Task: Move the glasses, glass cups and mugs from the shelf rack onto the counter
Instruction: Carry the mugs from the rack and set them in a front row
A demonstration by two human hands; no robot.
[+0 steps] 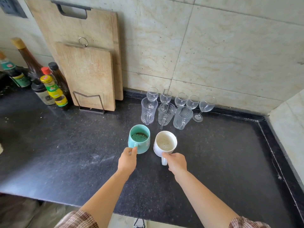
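A teal mug and a white mug stand side by side on the black counter. My left hand pinches the teal mug's handle. The white mug's handle is gripped by my right hand. Behind the mugs stand three clear glass cups with handles in a row. Several wine glasses line the wall behind those, the rightmost one tallest. The shelf rack is not in view.
Two wooden cutting boards lean on the tiled wall in a wire stand, back left. Several sauce bottles crowd the far left. The counter's raised edge runs along the right, by a side wall.
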